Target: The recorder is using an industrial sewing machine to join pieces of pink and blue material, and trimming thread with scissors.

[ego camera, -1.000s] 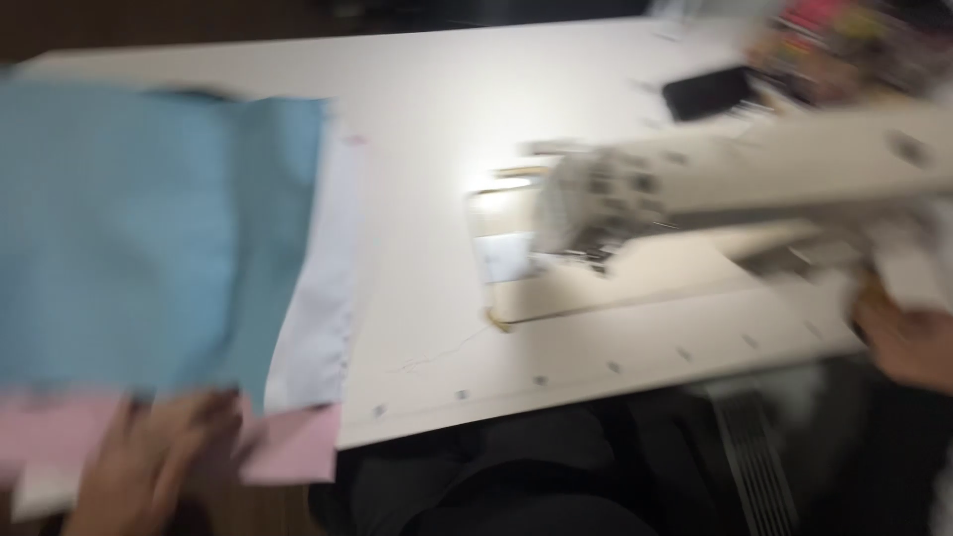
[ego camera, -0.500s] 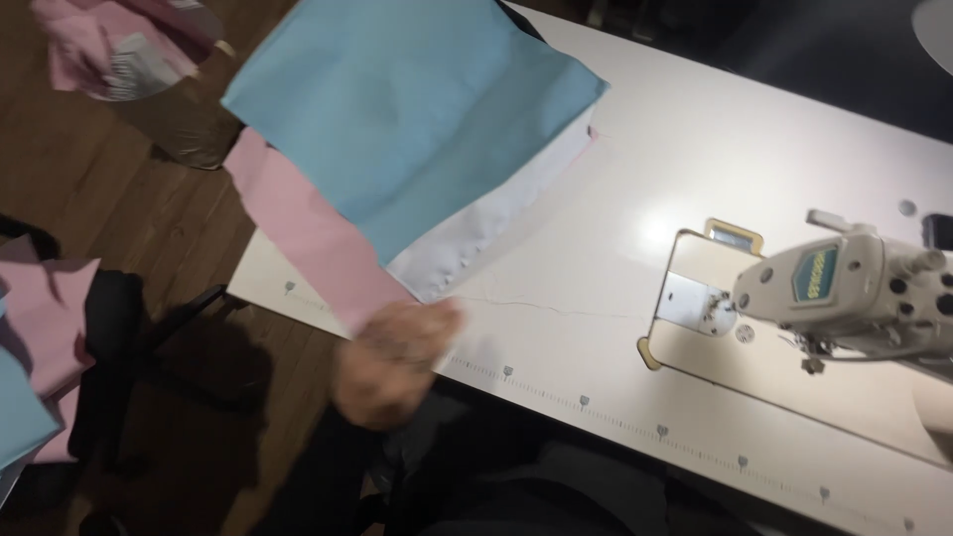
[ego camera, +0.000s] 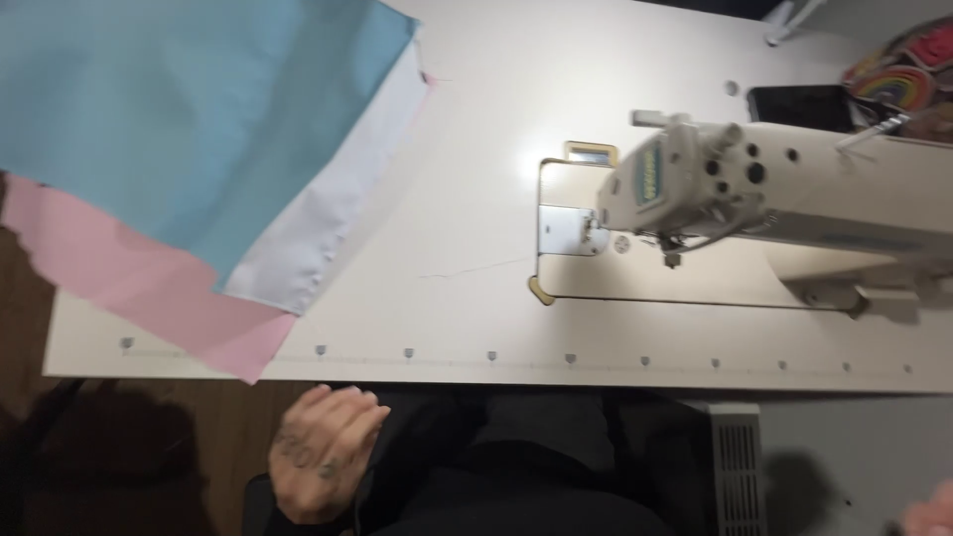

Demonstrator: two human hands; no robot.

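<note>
- Since half a second ago, our view swings back over the table: the sewing machine (ego camera: 774, 194) now sits at the right, and our left hand (ego camera: 323, 452) drops from the table's front edge to rest below it, over our dark-clothed lap (ego camera: 516, 467).
- Head view: we see that left hand empty, fingers loosely together and relaxed, touching no cloth; it is nearest the pink fabric (ego camera: 149, 288).
- Only a sliver of our right hand (ego camera: 933, 518) shows at the bottom right corner, so we cannot tell whether it is open or closed.
- We find the fabric stack at the table's left: a light blue fabric (ego camera: 189, 119) on top, a white layer (ego camera: 328, 218) beneath it, the pink one lowest, its corner overhanging the front edge.
- We judge these sheets light, limp and apt to slide on each other; the overhanging pink corner, or the stepped edges facing the machine, look the easiest places to pinch.
- We have bare white table (ego camera: 476, 129) between cloth and needle plate (ego camera: 568, 230), which gives room to slide fabric across.
- At the far right a dark phone (ego camera: 794, 104) and colourful clutter (ego camera: 908, 84) crowd the back.
</note>
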